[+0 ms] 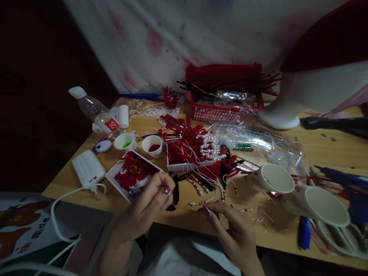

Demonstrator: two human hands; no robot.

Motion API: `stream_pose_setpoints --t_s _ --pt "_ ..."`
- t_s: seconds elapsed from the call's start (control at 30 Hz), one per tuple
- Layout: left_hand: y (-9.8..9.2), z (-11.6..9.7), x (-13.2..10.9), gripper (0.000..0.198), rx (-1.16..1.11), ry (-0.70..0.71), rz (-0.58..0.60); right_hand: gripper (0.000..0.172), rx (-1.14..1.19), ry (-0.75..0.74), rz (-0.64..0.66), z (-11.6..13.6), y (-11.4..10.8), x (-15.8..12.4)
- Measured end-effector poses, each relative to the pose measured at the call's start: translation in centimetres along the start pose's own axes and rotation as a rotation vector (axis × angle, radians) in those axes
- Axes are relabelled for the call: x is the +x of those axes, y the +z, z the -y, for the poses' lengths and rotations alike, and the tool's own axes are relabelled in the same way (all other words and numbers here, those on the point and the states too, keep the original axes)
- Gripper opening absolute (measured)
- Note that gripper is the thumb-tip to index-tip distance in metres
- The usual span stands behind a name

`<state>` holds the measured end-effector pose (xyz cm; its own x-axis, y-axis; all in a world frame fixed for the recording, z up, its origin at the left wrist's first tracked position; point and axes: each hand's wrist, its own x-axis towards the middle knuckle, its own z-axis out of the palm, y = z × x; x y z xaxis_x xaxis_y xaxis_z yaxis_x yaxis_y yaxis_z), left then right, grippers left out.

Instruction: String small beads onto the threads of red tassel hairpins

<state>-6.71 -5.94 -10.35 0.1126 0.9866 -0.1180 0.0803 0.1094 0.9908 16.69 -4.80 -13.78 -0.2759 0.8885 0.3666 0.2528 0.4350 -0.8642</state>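
Wooden tabletop (324,153) is dimly lit and cluttered with craft parts. Beaded strand (197,204) is pinched at one end between thumb and fingers of right hand (232,226), just above the near table edge. Left hand (155,193) is held level with it, fingers curled in toward the thumb; whether a thread is gripped there cannot be told. Black piece (176,189) is seen just beyond the left fingers. More beaded strands (198,188) with white threads are laid out beyond the right hand. White box (117,188) is placed by the left wrist, filled with red pieces plus gold and silver ornaments. Second white box (184,167) is set farther back, heaped with red stems and white pearl sprays (211,147). Green beads are held in one paper cup (132,147), dark red ones in another (156,154) beside it. Power bank (89,168) is plugged to a white cable (54,209) at left; bottle (97,113) is stood behind it. Two more paper cups (258,182) (301,207) are tilted at right, near a blue tool (336,174). Clear plastic wrap (253,134) is spread mid-table. Red basket (211,113) is packed with red and black stems at the back, backed by a flower-patterned curtain (152,42).
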Motion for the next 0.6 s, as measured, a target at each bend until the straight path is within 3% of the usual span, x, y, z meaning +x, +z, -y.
stream_pose_setpoints --t_s 0.1,0.27,0.4,0.6 --pt "3.5 0.8 0.6 0.03 -0.308 -0.098 0.137 0.017 0.052 0.002 -0.031 0.6 -0.2 -0.1" --pt "7.1 1.5 1.5 0.039 -0.674 -0.273 0.201 0.015 0.143 0.003 -0.096 1.5 -0.5 -0.4" --pt "8.2 1.6 1.5 0.04 -0.774 -0.304 0.233 0.01 0.23 0.114 -0.089 1.8 -0.6 -0.7" --pt "8.5 1.7 1.4 0.038 -0.752 -0.303 0.242 0.011 0.482 0.341 0.014 1.6 -0.7 -0.8"
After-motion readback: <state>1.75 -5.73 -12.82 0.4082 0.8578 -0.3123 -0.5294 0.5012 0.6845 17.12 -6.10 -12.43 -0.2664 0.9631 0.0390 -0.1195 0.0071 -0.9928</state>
